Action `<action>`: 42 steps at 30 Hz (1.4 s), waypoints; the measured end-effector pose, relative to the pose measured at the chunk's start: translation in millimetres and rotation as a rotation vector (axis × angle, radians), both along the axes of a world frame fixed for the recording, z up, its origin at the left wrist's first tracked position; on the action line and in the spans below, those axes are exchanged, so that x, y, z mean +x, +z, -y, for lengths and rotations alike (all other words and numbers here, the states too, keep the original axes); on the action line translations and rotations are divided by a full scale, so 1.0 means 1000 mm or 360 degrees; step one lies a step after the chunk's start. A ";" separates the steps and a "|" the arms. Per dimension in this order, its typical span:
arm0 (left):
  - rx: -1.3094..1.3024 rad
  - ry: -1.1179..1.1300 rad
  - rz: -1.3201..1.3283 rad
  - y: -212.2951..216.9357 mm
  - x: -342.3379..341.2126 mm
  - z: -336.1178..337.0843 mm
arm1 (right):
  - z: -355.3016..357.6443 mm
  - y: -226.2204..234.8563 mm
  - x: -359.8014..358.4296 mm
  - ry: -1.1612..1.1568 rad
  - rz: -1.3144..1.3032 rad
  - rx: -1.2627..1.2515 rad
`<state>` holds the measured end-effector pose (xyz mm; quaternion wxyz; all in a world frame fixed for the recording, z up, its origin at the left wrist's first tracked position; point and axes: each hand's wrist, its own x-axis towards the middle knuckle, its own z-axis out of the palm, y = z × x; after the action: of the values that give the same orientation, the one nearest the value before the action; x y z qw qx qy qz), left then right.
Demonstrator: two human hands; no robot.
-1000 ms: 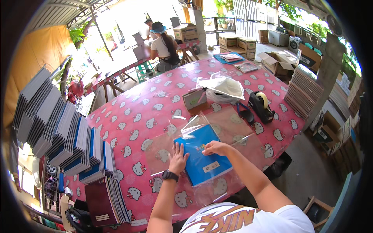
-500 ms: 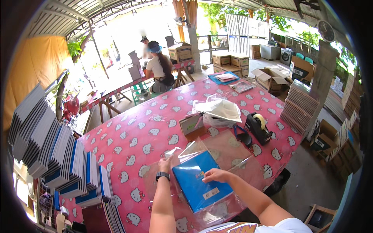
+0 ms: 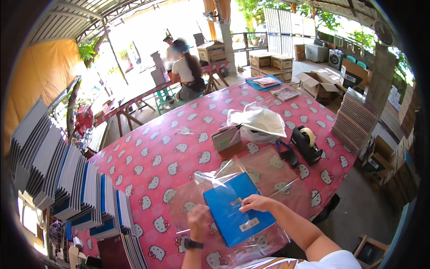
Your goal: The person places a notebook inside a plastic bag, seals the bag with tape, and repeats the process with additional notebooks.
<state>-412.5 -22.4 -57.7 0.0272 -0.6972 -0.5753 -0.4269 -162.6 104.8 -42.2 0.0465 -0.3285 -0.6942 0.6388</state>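
Note:
A blue spiral notebook (image 3: 237, 224) with a small white label lies tilted on clear plastic wrapping (image 3: 273, 179), which spreads past its edges. My right hand (image 3: 256, 203) rests over the notebook's right part, fingers curled and thumb and forefinger together. Whatever is between those fingertips is too small to make out. Beside the notebook's left edge is my left hand (image 3: 197, 220), smeared by motion, with a dark watch on its wrist. Its fingers cannot be read clearly.
Stacked notebooks (image 3: 76, 184) line the left edge. Beyond the wrapping are a small cardboard box (image 3: 227, 142), a white bundle in plastic (image 3: 260, 122) and a black tape dispenser (image 3: 307, 145). Another notebook stack (image 3: 354, 114) stands right. A seated person (image 3: 186, 71) is at a farther table.
My left hand has come back toward me from the notebook's upper left corner, down along its left side. My right hand stays over the notebook. The view has shifted slightly.

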 end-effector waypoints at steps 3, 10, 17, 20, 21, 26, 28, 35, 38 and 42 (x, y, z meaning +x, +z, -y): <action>-0.0265 0.0058 0.0223 -0.018 0.035 0.035 | -0.004 -0.006 -0.003 0.0047 -0.0160 -0.0327; -0.0416 0.0037 0.0016 -0.024 0.029 0.027 | -0.004 0.024 -0.010 0.0902 0.0101 0.0994; -0.0773 -0.0168 -0.0019 -0.020 0.033 0.015 | -0.011 -0.003 -0.003 0.0549 0.0422 0.1760; -0.0774 -0.0172 0.0041 -0.020 0.032 0.014 | 0.002 0.001 -0.013 0.0541 0.0481 0.1787; -0.0799 -0.0181 0.0041 -0.018 0.033 0.013 | 0.004 0.005 -0.017 0.0513 0.0534 0.1760; -0.0883 -0.0133 -0.0433 -0.001 0.043 -0.003 | 0.004 0.008 -0.024 0.0525 0.0675 0.1638; -0.0843 -0.0151 -0.0463 0.000 0.049 -0.013 | 0.001 0.004 -0.024 0.0514 0.0635 0.1639; -0.1066 -0.0059 -0.0605 0.016 0.078 -0.054 | 0.011 0.001 -0.012 0.0256 0.0241 0.1693; -0.0920 -0.0102 -0.0585 0.004 0.073 -0.053 | 0.052 -0.023 0.018 0.0550 -0.0028 0.2154; -0.0977 -0.0036 -0.0624 0.018 0.075 -0.046 | 0.083 -0.001 0.106 0.0448 -0.0448 0.1778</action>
<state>-337.4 23.8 -39.5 -0.0783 -0.7477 -0.6529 -0.0928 -57.1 21.6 -43.6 0.2189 -0.0711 -0.9493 0.2141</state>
